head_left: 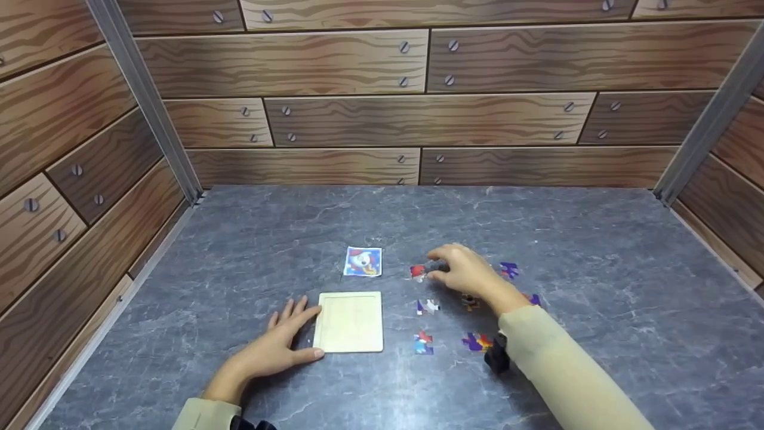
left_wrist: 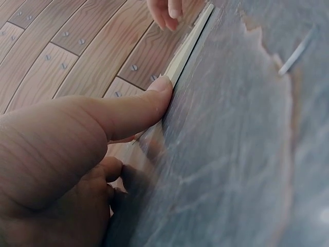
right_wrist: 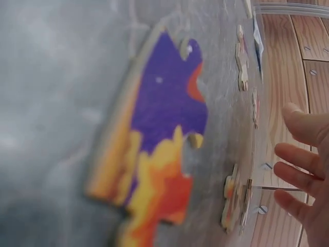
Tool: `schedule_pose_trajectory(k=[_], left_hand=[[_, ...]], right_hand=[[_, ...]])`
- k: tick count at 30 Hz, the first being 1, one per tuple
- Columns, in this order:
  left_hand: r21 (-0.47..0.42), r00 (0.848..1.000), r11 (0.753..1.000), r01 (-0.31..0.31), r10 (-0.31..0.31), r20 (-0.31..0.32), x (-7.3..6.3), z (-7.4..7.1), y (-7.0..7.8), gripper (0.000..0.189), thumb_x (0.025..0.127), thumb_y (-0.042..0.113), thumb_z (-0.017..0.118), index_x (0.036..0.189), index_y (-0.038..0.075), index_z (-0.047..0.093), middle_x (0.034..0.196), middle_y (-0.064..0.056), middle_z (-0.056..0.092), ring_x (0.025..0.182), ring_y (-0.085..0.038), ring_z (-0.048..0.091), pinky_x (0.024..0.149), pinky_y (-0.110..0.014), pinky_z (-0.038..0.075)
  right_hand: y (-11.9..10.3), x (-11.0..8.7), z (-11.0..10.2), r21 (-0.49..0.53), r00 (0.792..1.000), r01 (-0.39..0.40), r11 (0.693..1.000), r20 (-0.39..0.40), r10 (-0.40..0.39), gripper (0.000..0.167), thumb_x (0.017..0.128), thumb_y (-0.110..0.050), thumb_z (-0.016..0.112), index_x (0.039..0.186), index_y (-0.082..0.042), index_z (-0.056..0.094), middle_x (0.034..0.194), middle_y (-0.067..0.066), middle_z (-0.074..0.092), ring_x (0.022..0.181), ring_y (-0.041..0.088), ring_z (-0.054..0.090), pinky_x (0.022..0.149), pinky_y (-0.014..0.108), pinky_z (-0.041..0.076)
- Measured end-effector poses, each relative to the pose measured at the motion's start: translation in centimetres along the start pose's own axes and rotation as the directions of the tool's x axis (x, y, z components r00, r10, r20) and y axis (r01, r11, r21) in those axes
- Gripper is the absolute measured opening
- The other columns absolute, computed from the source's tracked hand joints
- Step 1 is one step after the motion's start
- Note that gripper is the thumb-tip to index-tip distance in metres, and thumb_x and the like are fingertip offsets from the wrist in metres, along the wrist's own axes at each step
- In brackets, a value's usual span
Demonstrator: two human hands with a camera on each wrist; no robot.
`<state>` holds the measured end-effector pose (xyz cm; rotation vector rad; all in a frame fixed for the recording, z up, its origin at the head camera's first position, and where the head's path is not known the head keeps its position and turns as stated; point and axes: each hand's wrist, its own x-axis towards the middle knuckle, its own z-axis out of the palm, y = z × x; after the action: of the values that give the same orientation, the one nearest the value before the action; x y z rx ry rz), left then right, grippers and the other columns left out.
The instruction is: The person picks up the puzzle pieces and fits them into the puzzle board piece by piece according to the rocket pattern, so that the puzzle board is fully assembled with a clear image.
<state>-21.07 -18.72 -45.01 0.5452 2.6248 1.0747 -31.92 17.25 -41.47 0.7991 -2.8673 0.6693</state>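
My left hand (head_left: pixel 277 346) lies at the left edge of a pale wooden puzzle tray (head_left: pixel 349 322), thumb and index finger straight and touching its side. In the left wrist view the thumb (left_wrist: pixel 139 105) meets the tray's thin edge (left_wrist: pixel 189 49). Over the jigsaw pieces, my right hand (head_left: pixel 468 275) hovers with fingers bent and apart, nearest a red piece (head_left: pixel 417 272). Nothing shows between its fingers in the right wrist view. Below it lie a white and purple piece (head_left: pixel 428 307), a red and blue piece (head_left: pixel 424 343) and a purple and orange piece (right_wrist: pixel 167 113).
A small picture card (head_left: pixel 363 261) with a cartoon figure lies behind the tray. More pieces, a purple one (head_left: pixel 508 270) and a brownish one (head_left: pixel 470 302), sit around the right forearm, which partly hides some. Wood-patterned walls (head_left: pixel 418 119) enclose the grey marbled table (head_left: pixel 268 239).
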Motion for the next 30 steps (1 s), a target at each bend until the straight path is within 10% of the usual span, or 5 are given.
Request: schedule_pose_trajectory(k=[12,18,30], left_hand=[[0.02,1.0,1.0,0.008,-0.008,-0.008,-0.1,0.0,-0.1,0.078,0.083,0.042,0.067,0.146,0.012,0.032,0.152,-0.022,0.008,0.138,-0.039,-0.009,0.107,-0.056,-0.01],[0.03,1.0,0.999,0.011,-0.011,-0.008,0.1,0.0,0.1,0.079,0.082,0.044,0.067,0.146,0.012,0.032,0.152,-0.022,0.007,0.138,-0.039,-0.01,0.107,-0.056,-0.009],[0.009,1.0,1.0,0.001,-0.001,-0.01,-0.1,0.1,-0.1,0.079,0.083,0.043,0.067,0.146,0.012,0.032,0.153,-0.021,0.007,0.138,-0.038,-0.01,0.106,-0.056,-0.01]], right_hand=[[-0.4,2.2,1.1,-0.07,0.982,-0.073,0.995,0.167,0.084,0.032,0.082,-0.025,0.072,0.109,-0.007,0.068,0.116,0.016,0.058,0.116,0.035,0.048,0.098,0.05,0.036],[-0.4,2.7,1.0,-0.06,0.971,-0.142,0.988,0.184,0.15,0.021,0.078,-0.023,0.075,0.091,-0.008,0.068,0.093,0.006,0.055,0.099,0.028,0.048,0.089,0.049,0.038],[0.0,2.8,1.0,-0.026,0.975,-0.093,0.995,0.201,0.096,0.019,0.072,-0.025,0.073,0.079,-0.011,0.063,0.083,0.0,0.053,0.086,0.023,0.045,0.082,0.044,0.036]])
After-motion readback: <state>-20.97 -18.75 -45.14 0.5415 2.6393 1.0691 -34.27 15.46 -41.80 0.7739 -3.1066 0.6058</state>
